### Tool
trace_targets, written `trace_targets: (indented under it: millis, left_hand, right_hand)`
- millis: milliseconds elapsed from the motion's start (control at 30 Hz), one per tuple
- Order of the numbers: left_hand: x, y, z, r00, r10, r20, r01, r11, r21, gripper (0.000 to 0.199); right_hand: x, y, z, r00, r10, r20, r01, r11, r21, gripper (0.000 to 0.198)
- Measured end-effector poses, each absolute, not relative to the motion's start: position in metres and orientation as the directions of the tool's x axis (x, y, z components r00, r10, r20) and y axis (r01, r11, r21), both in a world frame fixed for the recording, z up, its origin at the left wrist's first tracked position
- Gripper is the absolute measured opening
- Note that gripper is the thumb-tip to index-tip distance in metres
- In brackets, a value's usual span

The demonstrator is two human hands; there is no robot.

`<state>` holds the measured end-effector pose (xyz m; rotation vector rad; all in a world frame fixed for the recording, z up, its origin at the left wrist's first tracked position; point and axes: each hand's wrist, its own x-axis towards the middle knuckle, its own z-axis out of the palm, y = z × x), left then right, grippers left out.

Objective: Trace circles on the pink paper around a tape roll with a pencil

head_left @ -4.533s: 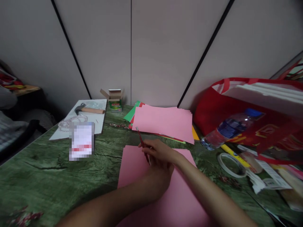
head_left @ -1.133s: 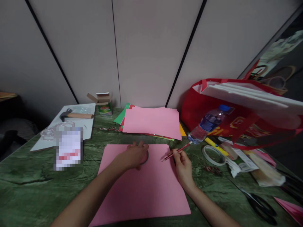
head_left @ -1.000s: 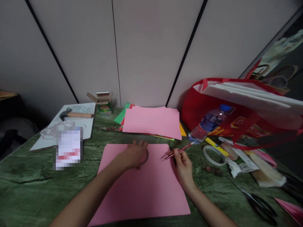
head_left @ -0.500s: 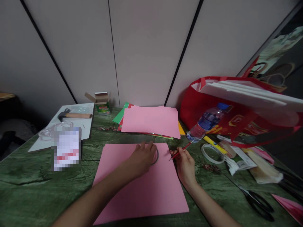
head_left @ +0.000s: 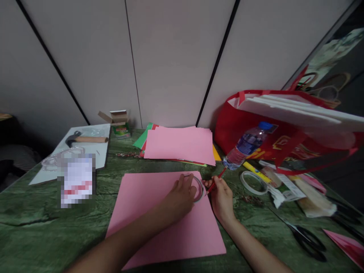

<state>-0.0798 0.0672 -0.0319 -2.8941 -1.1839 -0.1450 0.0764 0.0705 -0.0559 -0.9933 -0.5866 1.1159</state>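
Note:
A sheet of pink paper (head_left: 170,242) lies on the green table in front of me. My left hand (head_left: 182,195) reaches across it, fingers curled over a grey-white ring (head_left: 202,191) that looks like a roll of tape; part of the ring is hidden beneath the hand. At the sheet's right edge, my right hand (head_left: 222,197) pinches a red pencil (head_left: 212,186). The pencil's tip points down and left, close to the ring's right side. Whether the tip touches the paper I cannot tell.
Behind the sheet is a stack of coloured paper (head_left: 179,144). On the right are a water bottle (head_left: 246,146), a red bag (head_left: 227,125), a tape roll (head_left: 244,184), a yellow marker (head_left: 256,171) and scissors (head_left: 308,240). A hammer (head_left: 88,139) lies on a white board (head_left: 99,161) at left.
My left hand has slid the ring to the right across the pink paper, nearer the pencil. My right hand keeps the pencil in nearly the same place.

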Motion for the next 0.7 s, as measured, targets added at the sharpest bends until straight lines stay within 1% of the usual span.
trace_targets:
  millis: [100, 200, 267, 333, 400, 467, 600, 700]
  left_hand:
    - [-0.078, 0.068, -0.04, 0.715, 0.69, 0.11, 0.695, -0.719, -0.011, 0.033]
    - [-0.075, 0.068, -0.043, 0.759, 0.639, 0.127, 0.651, -0.753, -0.099, 0.03]
    - [-0.074, 0.067, -0.042, 0.738, 0.66, 0.139, 0.674, -0.727, -0.128, 0.029]
    - [-0.072, 0.063, -0.039, 0.68, 0.716, 0.156, 0.733, -0.67, -0.121, 0.027]
    - [-0.071, 0.059, -0.032, 0.659, 0.732, 0.171, 0.752, -0.649, -0.118, 0.021]
    - [-0.071, 0.054, -0.025, 0.698, 0.697, 0.161, 0.716, -0.685, -0.137, 0.019]
    - [-0.071, 0.048, -0.016, 0.752, 0.655, 0.074, 0.657, -0.737, -0.159, 0.024]
    - [-0.071, 0.047, -0.019, 0.757, 0.648, 0.083, 0.652, -0.744, -0.143, 0.021]
  right_hand:
    - [0.076, 0.071, -0.056, 0.354, 0.932, -0.076, -0.473, 0.108, -0.874, 0.026]
    - [0.076, 0.071, -0.056, 0.352, 0.934, -0.067, -0.473, 0.116, -0.873, 0.026]
    - [0.076, 0.071, -0.056, 0.352, 0.934, -0.065, -0.478, 0.119, -0.87, 0.027]
    - [0.075, 0.071, -0.055, 0.351, 0.934, -0.065, -0.486, 0.123, -0.865, 0.027]
    - [0.075, 0.071, -0.055, 0.356, 0.933, -0.062, -0.491, 0.129, -0.862, 0.027]
    - [0.074, 0.071, -0.055, 0.36, 0.931, -0.054, -0.488, 0.139, -0.862, 0.027]
    - [0.074, 0.07, -0.054, 0.367, 0.929, -0.036, -0.467, 0.151, -0.871, 0.026]
    - [0.074, 0.07, -0.054, 0.371, 0.928, -0.039, -0.463, 0.149, -0.874, 0.026]
